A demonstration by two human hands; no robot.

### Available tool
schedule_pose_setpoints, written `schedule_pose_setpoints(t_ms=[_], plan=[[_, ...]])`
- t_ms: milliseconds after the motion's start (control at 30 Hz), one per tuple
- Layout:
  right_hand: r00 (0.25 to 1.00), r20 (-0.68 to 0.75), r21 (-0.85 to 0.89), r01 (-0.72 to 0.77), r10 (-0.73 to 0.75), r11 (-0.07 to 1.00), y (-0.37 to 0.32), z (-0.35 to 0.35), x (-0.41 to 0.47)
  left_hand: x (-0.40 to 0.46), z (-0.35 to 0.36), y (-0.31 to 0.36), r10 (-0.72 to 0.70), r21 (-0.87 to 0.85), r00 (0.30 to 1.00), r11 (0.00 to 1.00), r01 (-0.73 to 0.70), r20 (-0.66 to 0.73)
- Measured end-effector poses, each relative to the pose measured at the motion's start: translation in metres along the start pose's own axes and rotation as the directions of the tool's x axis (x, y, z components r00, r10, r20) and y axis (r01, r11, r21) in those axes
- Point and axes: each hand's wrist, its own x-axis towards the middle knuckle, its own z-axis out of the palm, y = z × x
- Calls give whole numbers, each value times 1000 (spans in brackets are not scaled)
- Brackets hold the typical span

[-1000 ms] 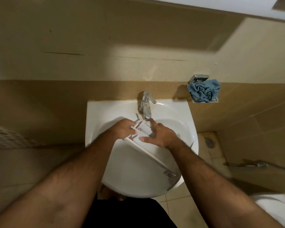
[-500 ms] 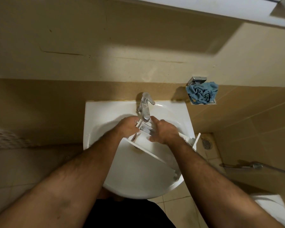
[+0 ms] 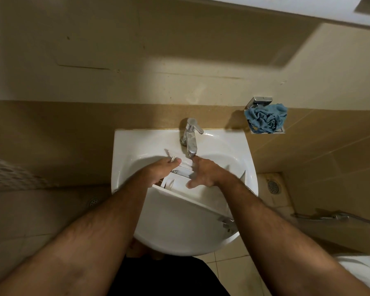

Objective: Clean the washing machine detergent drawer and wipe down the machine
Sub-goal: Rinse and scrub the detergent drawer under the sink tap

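Head view: detergent drawer (image 3: 192, 195) across sink (image 3: 137, 150), under tap (image 3: 191, 139); left hand (image 3: 161, 170) gripping its far end, right hand (image 3: 203, 174) spread inside (fingers straight). Wet plastic, likely slip.

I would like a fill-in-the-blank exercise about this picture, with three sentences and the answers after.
1. The detergent drawer lies inside the white ____.
2. The left hand grips the drawer's end nearest the ____.
3. The cloth in the wall holder is ____ in colour.

Missing words: sink; faucet; blue
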Motion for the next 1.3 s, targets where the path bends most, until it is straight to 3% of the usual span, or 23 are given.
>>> schedule_pose_setpoints(t_ms=[133, 433, 567, 667, 733, 867, 933, 1033, 1167, 1300], plan=[[998, -53, -69, -38, 35, 997, -7, 9, 4, -2, -7, -4, 52, 117, 996, 992, -44, -73], [922, -372, -315, -238, 111, 919, 12, 23, -6, -8, -28, -11, 113, 134, 942, 988, -74, -317], [882, -458, -223, -233, 109, 947, 15, 29, -14, -14, -36, -11, 153, 148, 911, 984, -102, -384], [798, -599, -93, -151, 66, 984, 12, 39, -22, -18, -38, -5, 170, 185, 902, 977, -102, -397], [748, -649, -5, -182, 135, 983, 11, 46, -26, -21, -42, -2, 157, 214, 890, 974, -68, -428], [766, -462, 349, -306, 447, 886, 17, 56, -32, -29, -48, -7, 154, 276, 873, 961, -24, -463], [791, -329, 467, -339, 516, 817, 21, 62, -32, -33, -47, -13, 144, 268, 872, 963, -16, -467], [821, -216, 694, -251, 528, 675, 27, 73, -32, -38, -43, -20, 126, 228, 877, 973, -18, -465], [828, -236, 757, -172, 509, 630, 35, 81, -36, -46, -42, -28, 105, 110, 896, 992, -64, -432], [823, -266, 728, -169, 502, 664, 39, 80, -40, -56, -49, -35, -19, -247, 939, 967, -71, -343]])
